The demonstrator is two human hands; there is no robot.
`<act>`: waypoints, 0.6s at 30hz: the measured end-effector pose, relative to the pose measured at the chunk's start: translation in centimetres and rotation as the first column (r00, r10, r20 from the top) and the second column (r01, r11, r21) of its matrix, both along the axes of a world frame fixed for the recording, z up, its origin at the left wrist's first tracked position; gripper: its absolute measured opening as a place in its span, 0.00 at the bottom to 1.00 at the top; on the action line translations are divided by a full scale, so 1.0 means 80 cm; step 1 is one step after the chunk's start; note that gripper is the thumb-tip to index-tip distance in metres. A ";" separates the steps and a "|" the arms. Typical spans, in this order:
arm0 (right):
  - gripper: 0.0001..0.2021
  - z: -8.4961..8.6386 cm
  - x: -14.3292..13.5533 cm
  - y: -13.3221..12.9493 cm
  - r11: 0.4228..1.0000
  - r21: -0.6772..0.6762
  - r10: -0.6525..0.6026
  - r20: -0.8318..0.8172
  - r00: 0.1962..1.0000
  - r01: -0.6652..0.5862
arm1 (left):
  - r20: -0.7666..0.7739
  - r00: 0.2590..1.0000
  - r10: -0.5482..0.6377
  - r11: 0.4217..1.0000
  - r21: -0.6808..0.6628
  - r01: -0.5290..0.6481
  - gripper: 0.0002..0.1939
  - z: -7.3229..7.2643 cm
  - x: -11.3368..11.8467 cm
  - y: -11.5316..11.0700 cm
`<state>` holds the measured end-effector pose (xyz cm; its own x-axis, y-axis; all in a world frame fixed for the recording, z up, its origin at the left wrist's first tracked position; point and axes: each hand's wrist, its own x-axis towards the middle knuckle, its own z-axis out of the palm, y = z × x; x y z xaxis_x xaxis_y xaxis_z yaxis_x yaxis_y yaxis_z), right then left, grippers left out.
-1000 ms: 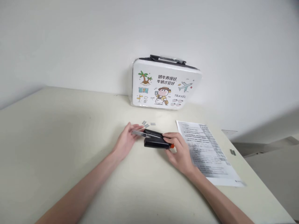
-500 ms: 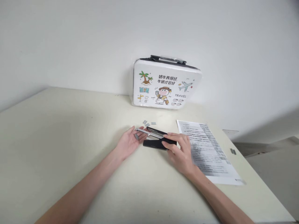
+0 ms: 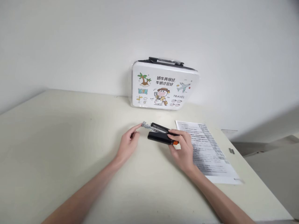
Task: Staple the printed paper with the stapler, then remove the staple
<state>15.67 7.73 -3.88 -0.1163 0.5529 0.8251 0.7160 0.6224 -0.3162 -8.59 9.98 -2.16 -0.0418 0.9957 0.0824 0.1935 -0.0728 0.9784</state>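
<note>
My right hand (image 3: 182, 147) grips a black stapler (image 3: 160, 137) at its back end, just above the table. The stapler is spread apart, and its metal magazine (image 3: 149, 126) sticks out to the left between the black parts. An orange piece (image 3: 175, 142) shows by my right fingers. My left hand (image 3: 129, 141) touches the magazine's tip with its outstretched index finger. The other left fingers are curled in, and whatever they may hold is hidden. Grey staple strips (image 3: 144, 123) lie behind the magazine's tip, partly blending with it.
A printed sheet (image 3: 207, 149) lies on the right, partly under my right wrist. Near the table's right edge are small grey staple strips (image 3: 231, 151). A white case (image 3: 163, 84) with cartoon prints and a black handle stands against the wall at the back of the table (image 3: 70, 140).
My left hand has turned from palm-up, with a staple strip lying in it, to curled with the index finger against the magazine's tip. The stapler has shifted slightly right and up.
</note>
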 end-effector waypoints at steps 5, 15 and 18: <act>0.14 -0.004 0.000 0.001 0.999 -0.040 0.021 -0.004 1.000 -0.021 | 0.009 0.979 -0.203 0.978 0.048 0.202 0.22 -0.003 0.010 -0.004; 0.09 -0.006 -0.003 0.003 0.938 -0.343 -0.003 -0.120 0.993 -0.039 | 0.513 0.858 0.037 0.986 -0.157 0.051 0.08 0.008 0.000 0.003; 0.14 -0.006 -0.009 0.003 0.869 -0.486 -0.015 -0.209 0.978 -0.091 | 0.642 0.764 0.069 0.981 -0.184 0.066 0.10 0.009 -0.006 0.006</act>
<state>14.95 7.97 -4.33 -0.0077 0.8899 0.4561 0.5836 0.3744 -0.7206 -9.06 10.46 -1.44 -0.0188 0.9887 -0.1490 -0.4852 0.1213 0.8659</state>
